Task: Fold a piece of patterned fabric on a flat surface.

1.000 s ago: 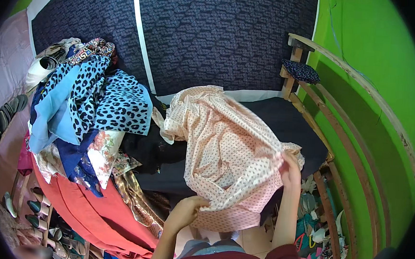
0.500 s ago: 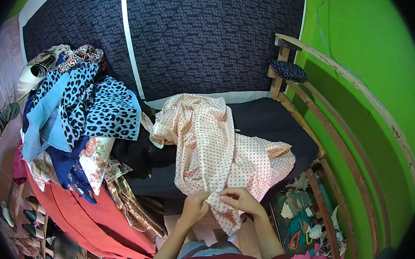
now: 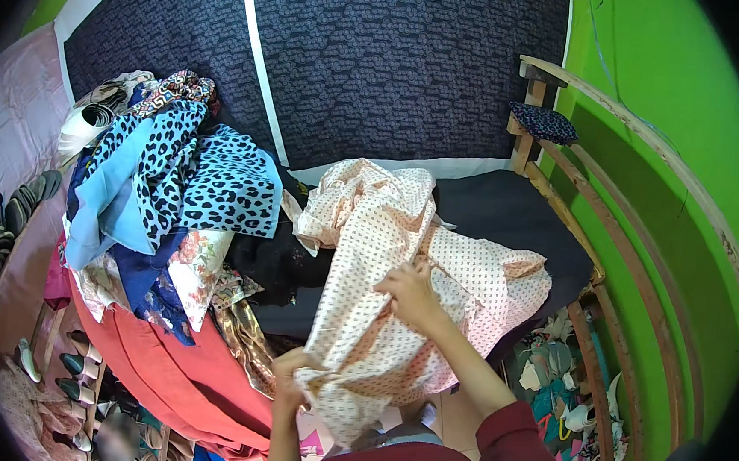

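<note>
A pale pink fabric garment (image 3: pixel 368 256) with a small dark print lies rumpled over a dark-covered surface, its near part hanging toward me. My left hand (image 3: pixel 292 378) is closed around its lower left edge, close to my body. Farther up and to the right, my right hand (image 3: pixel 409 297) grips a fold in the middle of the cloth, fingers curled into it. Just what kind of garment it is cannot be made out. Beneath it shows the black cover (image 3: pixel 508 208).
At the left is a heap of clothes, with a blue leopard-print cloth (image 3: pixel 227 182) and a red cloth (image 3: pixel 163 370) draping down. Wooden rails (image 3: pixel 597 216) run along the right beside a green wall. Shoes (image 3: pixel 79 369) stand on a rack at lower left; fabric scraps (image 3: pixel 552 376) lie lower right.
My hands were close together on the garment's near edge. Now my left hand has moved left and the right one up onto the middle, spreading the cloth between them. The view has shifted slightly.
</note>
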Demonstrator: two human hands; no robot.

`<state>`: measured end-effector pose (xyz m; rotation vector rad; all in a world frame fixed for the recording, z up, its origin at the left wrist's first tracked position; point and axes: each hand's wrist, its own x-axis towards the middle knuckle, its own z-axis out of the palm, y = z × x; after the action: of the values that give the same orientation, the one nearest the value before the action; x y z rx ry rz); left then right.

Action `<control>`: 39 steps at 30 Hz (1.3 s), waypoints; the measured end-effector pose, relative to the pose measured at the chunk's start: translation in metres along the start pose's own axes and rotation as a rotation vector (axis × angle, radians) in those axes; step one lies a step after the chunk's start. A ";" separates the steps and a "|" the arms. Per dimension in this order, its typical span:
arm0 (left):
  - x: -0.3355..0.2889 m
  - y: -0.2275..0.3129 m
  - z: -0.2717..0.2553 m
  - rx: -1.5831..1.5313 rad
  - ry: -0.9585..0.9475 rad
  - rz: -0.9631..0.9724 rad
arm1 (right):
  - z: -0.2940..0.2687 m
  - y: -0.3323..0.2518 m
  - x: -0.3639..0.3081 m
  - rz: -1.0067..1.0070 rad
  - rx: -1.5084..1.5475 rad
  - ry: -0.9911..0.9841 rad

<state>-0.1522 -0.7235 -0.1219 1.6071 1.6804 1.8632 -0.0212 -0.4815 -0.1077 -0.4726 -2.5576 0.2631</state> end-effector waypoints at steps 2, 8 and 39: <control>-0.015 -0.020 -0.036 0.055 0.045 0.021 | 0.003 0.013 0.015 0.007 -0.008 0.015; -0.056 -0.081 -0.114 0.095 0.206 -0.039 | 0.022 0.054 0.030 0.016 -0.138 0.088; -0.054 0.093 0.028 0.330 -0.112 -0.001 | -0.066 -0.143 -0.123 -0.126 0.106 0.306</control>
<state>-0.0620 -0.7781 -0.0857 1.7865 2.0180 1.5224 0.0727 -0.6540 -0.0687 -0.2856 -2.2513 0.2575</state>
